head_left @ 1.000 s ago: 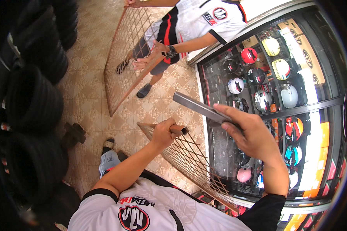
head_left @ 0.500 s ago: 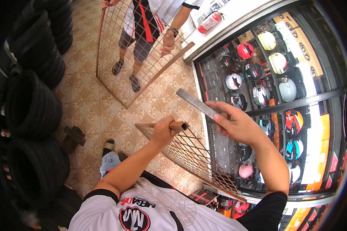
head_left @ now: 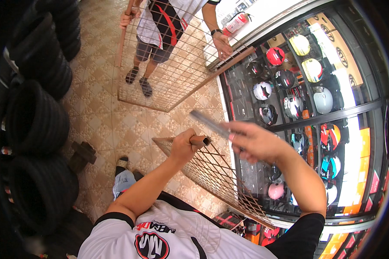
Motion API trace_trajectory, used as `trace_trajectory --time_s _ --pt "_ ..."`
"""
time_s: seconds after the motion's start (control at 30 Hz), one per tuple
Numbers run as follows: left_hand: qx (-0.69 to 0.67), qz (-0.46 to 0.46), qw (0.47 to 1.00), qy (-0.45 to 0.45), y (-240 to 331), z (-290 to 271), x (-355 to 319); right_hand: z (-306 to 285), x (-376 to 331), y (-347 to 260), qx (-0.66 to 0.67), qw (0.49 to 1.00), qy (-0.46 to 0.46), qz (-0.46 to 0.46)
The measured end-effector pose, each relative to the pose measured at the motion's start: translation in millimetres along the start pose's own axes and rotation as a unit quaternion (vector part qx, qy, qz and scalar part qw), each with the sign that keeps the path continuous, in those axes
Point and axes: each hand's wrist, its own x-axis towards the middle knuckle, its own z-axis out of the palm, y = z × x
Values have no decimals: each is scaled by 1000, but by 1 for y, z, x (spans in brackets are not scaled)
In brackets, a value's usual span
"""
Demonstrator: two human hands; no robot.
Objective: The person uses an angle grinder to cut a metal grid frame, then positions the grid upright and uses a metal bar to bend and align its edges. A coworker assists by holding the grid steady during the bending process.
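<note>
The wire mesh panel [head_left: 216, 172] with its rust-brown tube frame stands tilted in front of the person, its upper corner at chest height and its lower edge running down toward the base of the glass helmet cabinet [head_left: 333, 116]. As far as can be judged, the work is in mid-course: the panel is lifted and steadied but not set in any final place, and nothing shows it fastened to anything.

From the left: stacks of black tyres [head_left: 34, 121] line the wall, and a dark wooden block [head_left: 83, 154] lies on the patterned tile floor [head_left: 108, 125] just beside them. The person's foot shows near it.

The left hand [head_left: 183, 146] has its grip wrapped tight around the open end of the panel's top tube, holding the corner up. Just to its right, the right hand [head_left: 253, 140] is blurred; its grip seems closed on a flat grey metal bar [head_left: 209, 123] that points up and to the left, above the mesh and not clearly touching it.

Further off, at the top, a co-worker [head_left: 164, 26] stands holding a second mesh panel [head_left: 173, 69] upright, one hand on its left frame tube, the other on the slanted right edge. A red extinguisher-like cylinder [head_left: 240, 21] lies on the ledge behind.

In the way: the floor space between tyres and cabinet is narrow, the second panel fills the passage ahead, and the cabinet glass sits close to the frame's lower edge, so any swing of the panel risks striking it.
</note>
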Motion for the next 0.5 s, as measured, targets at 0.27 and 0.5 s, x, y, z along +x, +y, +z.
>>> trace_trajectory --time_s 0.27,0.5 --pt "-7 -11 1000 -10 -1 1 2 10 -21 -9 43 993 64 -86" --pt "-20 -17 1000 -1 7 6 4 12 -23 8 15 983 150 -102"
